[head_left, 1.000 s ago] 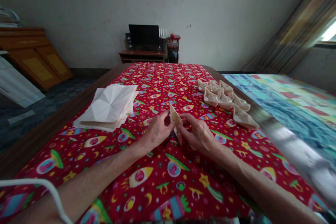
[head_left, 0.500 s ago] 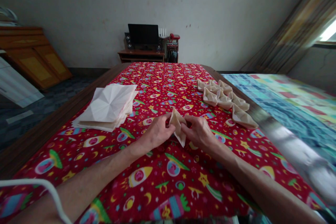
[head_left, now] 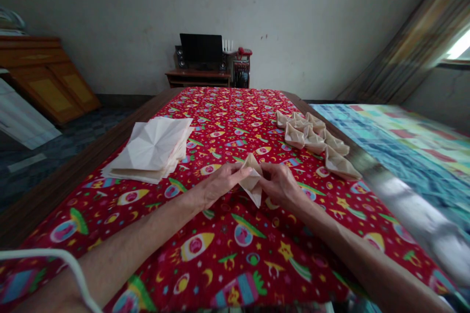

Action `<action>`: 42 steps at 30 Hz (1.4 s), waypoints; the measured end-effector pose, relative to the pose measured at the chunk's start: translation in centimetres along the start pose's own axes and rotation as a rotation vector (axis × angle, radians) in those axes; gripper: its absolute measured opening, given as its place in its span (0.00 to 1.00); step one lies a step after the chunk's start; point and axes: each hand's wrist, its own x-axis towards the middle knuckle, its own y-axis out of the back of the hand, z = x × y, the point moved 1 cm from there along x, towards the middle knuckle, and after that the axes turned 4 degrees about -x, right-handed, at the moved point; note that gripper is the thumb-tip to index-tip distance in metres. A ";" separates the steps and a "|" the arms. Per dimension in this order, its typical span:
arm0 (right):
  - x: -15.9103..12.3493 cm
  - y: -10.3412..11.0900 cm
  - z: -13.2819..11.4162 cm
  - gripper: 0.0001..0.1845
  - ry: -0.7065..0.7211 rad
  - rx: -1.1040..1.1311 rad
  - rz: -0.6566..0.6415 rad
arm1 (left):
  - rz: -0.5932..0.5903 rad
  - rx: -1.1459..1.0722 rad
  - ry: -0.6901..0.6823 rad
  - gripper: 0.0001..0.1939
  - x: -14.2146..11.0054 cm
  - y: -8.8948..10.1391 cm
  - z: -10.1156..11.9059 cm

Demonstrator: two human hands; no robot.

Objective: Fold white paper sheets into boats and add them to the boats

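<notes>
Paper is looking part-folded, your left hand and right hand pinching it over the desk; folded shapes are sitting right, flat sheets are lying left, not yet shaped.

Two slim human forearms: the left forearm and the right forearm are bare up to the wrists and look broader toward the elbow ends. The left hand and right hand are bare too (some fingertips are hidden). A smooth, rounded white cable curves in at lower left and bends down in front of the left forearm; its ends are out of view.
</notes>
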 end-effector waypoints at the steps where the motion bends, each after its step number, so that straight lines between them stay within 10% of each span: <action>1: -0.1 0.0 -0.1 0.14 0.001 0.015 -0.011 | 0.016 -0.005 0.011 0.15 0.0 0.0 -0.1; 8: -1.3 1.5 -1.2 0.09 0.302 -0.035 0.351 | 0.196 -0.068 0.015 0.21 0.4 0.6 -0.7; 27: -1.7 3.4 -0.3 0.09 0.283 -0.065 0.293 | 0.127 -0.282 0.033 0.23 -0.5 -0.2 0.5; 36: -1.6 15.0 5.9 0.08 0.052 -0.574 0.454 | 0.175 -0.203 0.004 0.18 -0.5 0.4 0.1; 42: -1.7 19.7 9.6 0.06 -0.103 -0.729 0.275 | 0.126 -0.136 0.009 0.15 -0.4 0.4 -0.2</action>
